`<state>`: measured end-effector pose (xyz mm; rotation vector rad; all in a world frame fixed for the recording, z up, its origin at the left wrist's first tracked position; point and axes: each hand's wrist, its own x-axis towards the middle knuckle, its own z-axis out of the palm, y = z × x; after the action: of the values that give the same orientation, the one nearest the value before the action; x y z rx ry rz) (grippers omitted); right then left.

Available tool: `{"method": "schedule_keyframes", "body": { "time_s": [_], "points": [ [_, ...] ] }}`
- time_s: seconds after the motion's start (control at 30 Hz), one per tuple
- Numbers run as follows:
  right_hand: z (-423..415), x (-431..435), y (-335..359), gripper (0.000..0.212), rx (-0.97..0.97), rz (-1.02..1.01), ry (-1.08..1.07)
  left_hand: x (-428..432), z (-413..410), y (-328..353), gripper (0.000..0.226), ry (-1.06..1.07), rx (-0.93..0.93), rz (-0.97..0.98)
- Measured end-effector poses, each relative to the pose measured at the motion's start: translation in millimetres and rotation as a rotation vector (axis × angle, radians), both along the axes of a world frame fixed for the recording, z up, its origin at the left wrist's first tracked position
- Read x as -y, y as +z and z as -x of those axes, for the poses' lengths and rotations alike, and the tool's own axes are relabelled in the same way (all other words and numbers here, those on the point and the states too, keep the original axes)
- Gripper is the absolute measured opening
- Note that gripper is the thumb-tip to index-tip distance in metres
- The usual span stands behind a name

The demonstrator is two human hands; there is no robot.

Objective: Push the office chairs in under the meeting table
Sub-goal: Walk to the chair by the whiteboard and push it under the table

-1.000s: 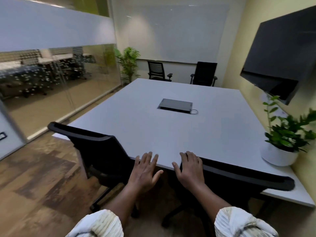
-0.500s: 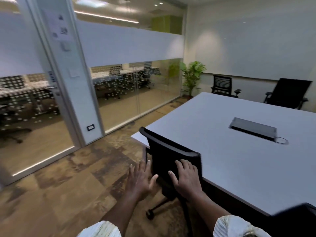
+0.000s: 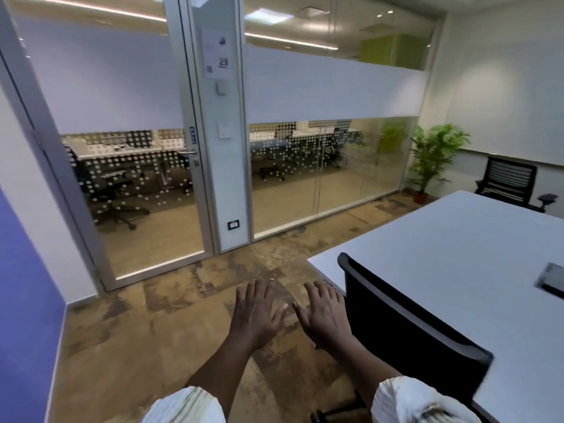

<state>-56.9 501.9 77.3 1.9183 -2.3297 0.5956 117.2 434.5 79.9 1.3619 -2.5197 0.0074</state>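
1. Even, fairly bright indoor light; ceiling light strips [image 3: 91, 9] and a panel light [image 3: 268, 16] glow beyond the glass wall [image 3: 320, 175].
2. A soft bright patch lies on the white wall [image 3: 503, 87].
3. Wide-angle bending curves the door frame [image 3: 195, 148].
4. The sleeves [image 3: 421, 403] and the chair back [image 3: 412, 328] smear with motion blur.

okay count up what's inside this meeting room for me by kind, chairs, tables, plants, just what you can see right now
Office chairs: 2, the near chair and the far chair
Meeting table: 1
Potted plant: 1
Total: 4
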Motion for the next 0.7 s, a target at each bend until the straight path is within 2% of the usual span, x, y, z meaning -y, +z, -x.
{"method": "schedule_keyframes", "body": {
  "time_s": [0.23, 0.4, 0.53, 0.7],
  "points": [
    [-11, 99, -8, 0.067, 0.013, 0.014, 0.065, 84, -13, -7, 0.074, 0.060, 0.013, -0.005],
    [-1, 215, -10, 0.071, 0.057, -0.010, 0.095, 195, -5, -4, 0.070, 0.088, 0.009, -0.019],
    [12, 282, 0, 0.066, 0.048, 0.044, 0.071, 257, 11, 12, 0.067, 0.100, -0.001, 0.033],
    [30, 395, -3, 0.063, 0.044, 0.018, 0.085, 370, 32, 8, 0.066, 0.100, -0.026, 0.023]
  ]
}}
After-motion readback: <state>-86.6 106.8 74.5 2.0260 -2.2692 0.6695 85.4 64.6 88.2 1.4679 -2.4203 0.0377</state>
